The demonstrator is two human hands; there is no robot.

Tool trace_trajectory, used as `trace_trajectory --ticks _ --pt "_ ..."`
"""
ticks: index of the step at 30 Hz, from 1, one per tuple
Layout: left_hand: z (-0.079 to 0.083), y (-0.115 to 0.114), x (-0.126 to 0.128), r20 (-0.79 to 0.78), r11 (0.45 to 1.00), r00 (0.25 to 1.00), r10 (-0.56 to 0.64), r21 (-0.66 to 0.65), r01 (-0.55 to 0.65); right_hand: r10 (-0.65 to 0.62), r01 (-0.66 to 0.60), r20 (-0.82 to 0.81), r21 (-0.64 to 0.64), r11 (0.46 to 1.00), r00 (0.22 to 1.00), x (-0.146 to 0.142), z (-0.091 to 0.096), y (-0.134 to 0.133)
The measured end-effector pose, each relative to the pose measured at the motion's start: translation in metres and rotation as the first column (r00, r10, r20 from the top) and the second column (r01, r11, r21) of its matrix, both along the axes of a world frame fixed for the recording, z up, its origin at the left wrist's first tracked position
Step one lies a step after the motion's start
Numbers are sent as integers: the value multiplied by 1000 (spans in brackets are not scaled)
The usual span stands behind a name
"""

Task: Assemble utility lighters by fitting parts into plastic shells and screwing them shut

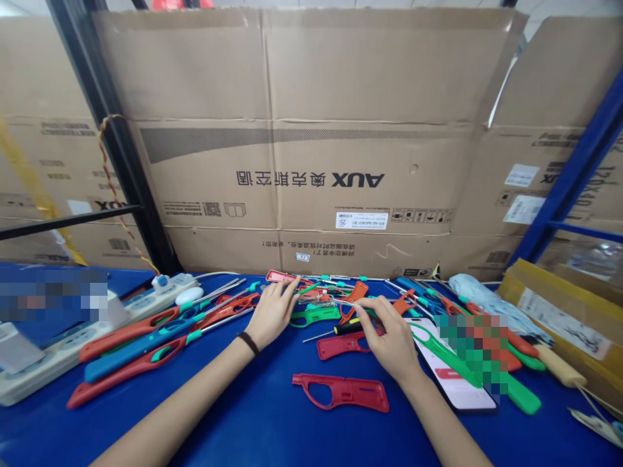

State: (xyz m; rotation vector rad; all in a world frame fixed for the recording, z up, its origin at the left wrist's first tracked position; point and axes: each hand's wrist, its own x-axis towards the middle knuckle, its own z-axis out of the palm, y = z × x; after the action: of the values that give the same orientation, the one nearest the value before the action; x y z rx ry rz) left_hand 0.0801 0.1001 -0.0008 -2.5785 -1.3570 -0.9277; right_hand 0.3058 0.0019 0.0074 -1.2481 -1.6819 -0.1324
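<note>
My left hand point(273, 310), with a dark band at its wrist, reaches over a pile of lighter parts. Its fingers are drawn together at a thin green piece point(311, 288); what they grip, if anything, is unclear. Between the thumb and fingers of my right hand point(393, 334) is the end of a thin pale tube point(343, 303), pointing left. Below the hands lie a green lighter handle half point(318, 316), a black-and-yellow screwdriver point(346, 326) and two red lighter handle halves, one point(335, 347) partly behind my right hand, the other point(374, 397) nearer me.
Long-nosed lighters, one with a red handle point(121, 383), lie left beside a white power strip point(178, 290). A phone point(460, 383) rests at right under green and orange lighter parts. An open carton point(559, 314) stands far right. Large cardboard point(311, 149) walls the back.
</note>
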Motion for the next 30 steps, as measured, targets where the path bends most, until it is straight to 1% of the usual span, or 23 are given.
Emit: trace_trajectory --ticks 2,3,5,6,8,9,11,13,16,20,24,26,28,30 --pt "4 -3 0 41 999 999 -22 47 20 34 -34 3 -29 999 999 -1 0 1" --pt "7 -8 1 79 997 995 -56 64 51 54 -53 7 -52 997 999 -1 -1 1" --pt "13 -22 4 164 985 973 -163 87 151 90 -88 17 -103 991 996 -4 -1 0" --pt "15 -31 6 166 973 960 -226 80 215 108 -105 22 -127 986 994 -6 -1 0" --pt "16 -48 8 86 930 926 -369 42 366 143 -136 35 -167 977 989 -9 0 -3" --pt "15 -55 8 63 914 912 -406 15 406 162 -150 47 -187 971 986 -11 1 -5" --pt "10 -63 8 58 893 893 -446 -34 448 197 -176 72 -226 958 978 -15 2 -9" --pt "4 -64 7 81 886 888 -453 -68 458 228 -199 84 -263 944 970 -18 3 -12" --pt "-2 -58 5 111 881 885 -452 -97 463 262 -223 83 -316 922 962 -19 3 -14" --pt "-4 -56 2 131 867 877 -462 -145 477 287 -232 115 -347 909 951 -18 1 -12" --pt "-4 -60 1 142 859 877 -460 -179 479 256 -192 170 -324 926 952 -15 -1 -10" --pt "-6 -61 2 144 865 886 -441 -193 462 224 -160 198 -295 942 954 -14 -2 -9" --pt "-10 -60 2 169 885 909 -382 -215 412 179 -127 201 -248 960 963 -11 -1 -8" --pt "-12 -59 2 207 904 927 -312 -236 357 122 -90 169 -190 978 978 -8 1 -7"
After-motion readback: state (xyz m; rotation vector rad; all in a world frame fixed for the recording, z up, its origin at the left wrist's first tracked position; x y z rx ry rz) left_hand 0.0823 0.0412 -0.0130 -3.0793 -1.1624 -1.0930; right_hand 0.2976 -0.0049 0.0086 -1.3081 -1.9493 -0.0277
